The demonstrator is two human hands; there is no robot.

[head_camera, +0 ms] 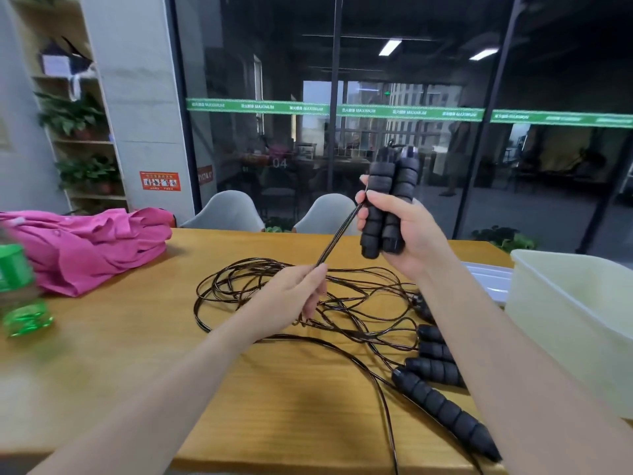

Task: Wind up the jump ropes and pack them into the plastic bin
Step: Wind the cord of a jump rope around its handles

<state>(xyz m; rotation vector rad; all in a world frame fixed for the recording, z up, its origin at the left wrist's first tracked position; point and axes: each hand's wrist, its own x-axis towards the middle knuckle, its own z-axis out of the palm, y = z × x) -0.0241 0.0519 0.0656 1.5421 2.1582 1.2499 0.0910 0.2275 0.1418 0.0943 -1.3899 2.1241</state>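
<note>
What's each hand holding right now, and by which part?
The right hand grips two foam handles side by side around their lower halves. The left hand pinches the taut rope strands just below them.

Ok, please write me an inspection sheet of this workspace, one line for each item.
Surface: wooden table, bare wood in front.
Job's things: pair of foam handles held upright; loose rope tangle on the table; more handles lying right; plastic bin at right, inside not visible.
Clutter: pink cloth, green bottle, both left.
Hands: right hand grips the handle pair; left hand pinches the taut rope strands.
Cables: nothing seen.
Surroundings: two chairs, glass wall, plant shelf.
</note>
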